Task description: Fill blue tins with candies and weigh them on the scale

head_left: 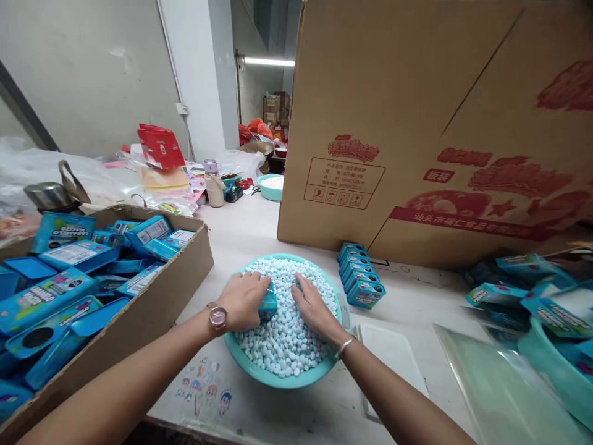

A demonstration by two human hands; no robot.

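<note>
A turquoise basin [282,381] in front of me is heaped with small pale-blue candies [282,346]. My left hand [244,298], with a watch on its wrist, grips a blue candy box [269,304] at the basin's left side. Most of that box is hidden by the fingers and the candies. On the right side of the heap, my right hand [315,306] lies with its fingers stretched out on the candies. Just right of the basin, several blue candy boxes [361,276] stand in a row on the table.
An open carton [139,321] at left holds many blue boxes. A large cardboard box [370,123] rises behind the row. A white flat scale-like plate [393,364] lies right of the basin. Another turquoise basin [542,364] with blue boxes stands far right. A bottle [214,185] stands behind.
</note>
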